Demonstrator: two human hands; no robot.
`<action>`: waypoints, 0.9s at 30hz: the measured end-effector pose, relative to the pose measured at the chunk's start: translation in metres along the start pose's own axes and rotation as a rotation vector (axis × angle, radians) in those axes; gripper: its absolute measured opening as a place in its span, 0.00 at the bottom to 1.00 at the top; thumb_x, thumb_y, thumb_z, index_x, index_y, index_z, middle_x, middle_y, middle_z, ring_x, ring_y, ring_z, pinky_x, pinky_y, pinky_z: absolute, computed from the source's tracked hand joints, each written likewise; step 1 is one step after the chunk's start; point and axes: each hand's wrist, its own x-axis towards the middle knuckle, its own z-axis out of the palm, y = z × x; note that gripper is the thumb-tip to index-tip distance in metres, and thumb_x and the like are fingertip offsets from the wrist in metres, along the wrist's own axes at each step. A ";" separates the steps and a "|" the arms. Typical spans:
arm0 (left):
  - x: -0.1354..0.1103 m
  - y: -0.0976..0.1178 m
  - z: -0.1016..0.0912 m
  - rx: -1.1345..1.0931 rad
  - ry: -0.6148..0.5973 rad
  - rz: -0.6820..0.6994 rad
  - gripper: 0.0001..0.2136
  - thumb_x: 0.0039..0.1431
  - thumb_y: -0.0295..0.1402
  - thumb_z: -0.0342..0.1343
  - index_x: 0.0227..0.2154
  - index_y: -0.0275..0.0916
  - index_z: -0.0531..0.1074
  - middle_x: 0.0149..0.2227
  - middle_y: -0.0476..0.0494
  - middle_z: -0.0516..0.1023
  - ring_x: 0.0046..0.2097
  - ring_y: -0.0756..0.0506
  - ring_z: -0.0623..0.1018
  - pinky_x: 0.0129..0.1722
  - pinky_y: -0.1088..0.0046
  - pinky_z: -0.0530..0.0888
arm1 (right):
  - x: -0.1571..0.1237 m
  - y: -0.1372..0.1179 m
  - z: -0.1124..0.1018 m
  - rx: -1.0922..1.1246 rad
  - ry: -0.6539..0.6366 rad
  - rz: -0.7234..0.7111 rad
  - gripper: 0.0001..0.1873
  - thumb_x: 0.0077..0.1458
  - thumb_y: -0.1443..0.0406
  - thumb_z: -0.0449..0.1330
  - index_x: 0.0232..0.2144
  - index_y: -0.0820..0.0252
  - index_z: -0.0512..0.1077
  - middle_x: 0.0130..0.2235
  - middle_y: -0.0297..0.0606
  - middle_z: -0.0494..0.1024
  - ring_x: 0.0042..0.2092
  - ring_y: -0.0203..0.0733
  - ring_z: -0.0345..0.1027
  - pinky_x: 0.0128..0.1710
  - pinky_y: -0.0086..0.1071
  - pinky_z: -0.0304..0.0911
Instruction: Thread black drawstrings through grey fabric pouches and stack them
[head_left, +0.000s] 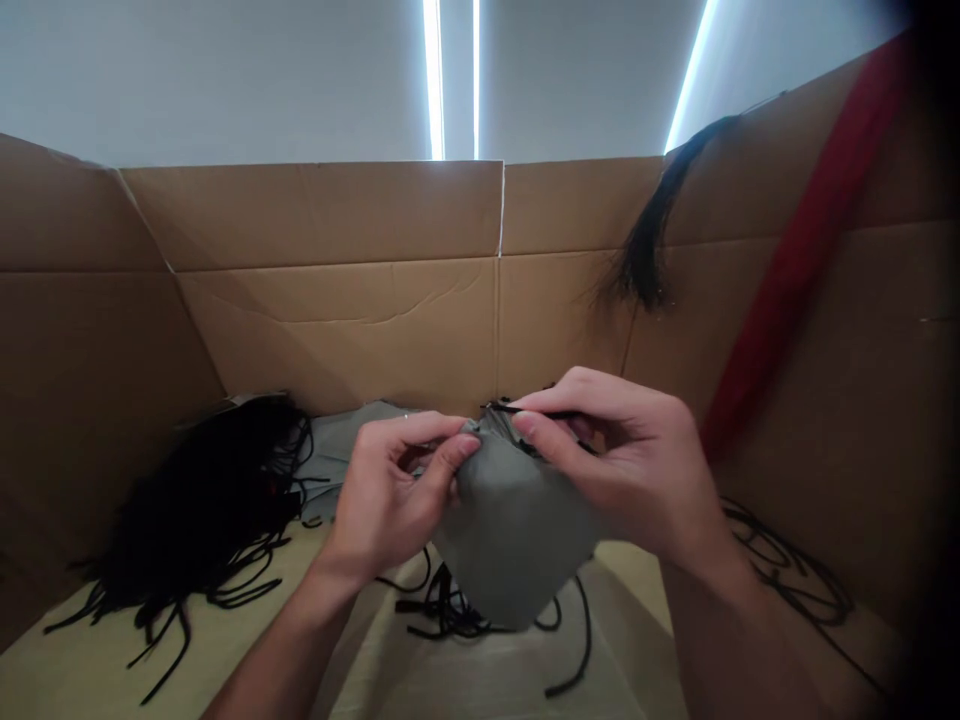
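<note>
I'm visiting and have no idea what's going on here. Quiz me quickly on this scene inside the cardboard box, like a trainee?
1. True or false: the left hand and the right hand both touch the grey fabric piece.
2. On which side of the picture lies the large heap of thin black cords?
3. Fill the gap: the long flat strap on the brown cardboard wall is ___.

Key: 1 true; 2 left; 3 red.

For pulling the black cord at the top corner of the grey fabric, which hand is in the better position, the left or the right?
Probably the right hand: its fingers already pinch the black cord at the corner. The left hand is occupied gripping the grey fabric below that corner.
</note>
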 end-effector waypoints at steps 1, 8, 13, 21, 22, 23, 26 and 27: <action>0.000 -0.001 0.002 0.040 0.049 0.045 0.07 0.65 0.31 0.65 0.32 0.36 0.85 0.24 0.48 0.79 0.21 0.52 0.76 0.20 0.80 0.72 | -0.001 -0.002 0.000 -0.032 0.017 -0.006 0.06 0.61 0.67 0.69 0.34 0.51 0.85 0.29 0.30 0.80 0.28 0.35 0.66 0.26 0.33 0.58; -0.003 -0.002 0.006 0.228 0.138 0.270 0.05 0.66 0.26 0.63 0.35 0.36 0.84 0.24 0.51 0.80 0.22 0.52 0.77 0.23 0.79 0.73 | -0.004 -0.006 0.006 -0.127 0.051 -0.037 0.06 0.62 0.67 0.68 0.34 0.50 0.84 0.30 0.29 0.81 0.30 0.35 0.69 0.28 0.33 0.62; -0.005 -0.001 0.008 0.294 0.124 0.337 0.07 0.68 0.26 0.62 0.34 0.37 0.83 0.26 0.50 0.81 0.25 0.52 0.77 0.27 0.78 0.73 | -0.005 -0.007 0.009 -0.135 0.067 -0.012 0.07 0.62 0.67 0.68 0.33 0.50 0.84 0.29 0.29 0.80 0.29 0.35 0.69 0.27 0.32 0.62; -0.005 -0.005 0.014 0.356 0.176 0.376 0.05 0.69 0.25 0.61 0.38 0.34 0.83 0.29 0.47 0.83 0.29 0.51 0.80 0.31 0.77 0.74 | -0.007 -0.008 0.010 -0.105 0.103 0.016 0.07 0.61 0.66 0.68 0.31 0.48 0.83 0.28 0.27 0.80 0.28 0.34 0.68 0.29 0.32 0.63; -0.005 -0.005 0.014 0.363 0.178 0.377 0.05 0.69 0.25 0.61 0.38 0.34 0.83 0.30 0.46 0.84 0.29 0.51 0.80 0.32 0.76 0.74 | -0.007 -0.009 0.011 -0.102 0.104 0.016 0.07 0.61 0.67 0.68 0.30 0.48 0.83 0.28 0.26 0.80 0.28 0.34 0.68 0.29 0.32 0.63; -0.005 -0.005 0.015 0.367 0.178 0.384 0.06 0.69 0.25 0.61 0.38 0.33 0.83 0.30 0.45 0.84 0.30 0.51 0.81 0.32 0.76 0.74 | -0.008 -0.009 0.011 -0.101 0.101 0.015 0.08 0.61 0.67 0.68 0.30 0.48 0.82 0.28 0.26 0.80 0.28 0.34 0.68 0.29 0.32 0.63; -0.006 -0.005 0.016 0.374 0.188 0.427 0.05 0.69 0.24 0.61 0.39 0.32 0.83 0.31 0.44 0.85 0.31 0.51 0.81 0.33 0.76 0.75 | -0.007 -0.010 0.011 -0.094 0.079 0.017 0.09 0.61 0.67 0.67 0.29 0.49 0.82 0.27 0.26 0.80 0.27 0.34 0.67 0.28 0.31 0.62; -0.006 -0.005 0.017 0.374 0.195 0.438 0.05 0.69 0.24 0.61 0.40 0.32 0.83 0.32 0.44 0.85 0.32 0.51 0.81 0.33 0.76 0.75 | -0.007 -0.010 0.012 -0.091 0.079 0.022 0.09 0.61 0.67 0.67 0.29 0.49 0.82 0.27 0.26 0.80 0.27 0.34 0.67 0.27 0.31 0.62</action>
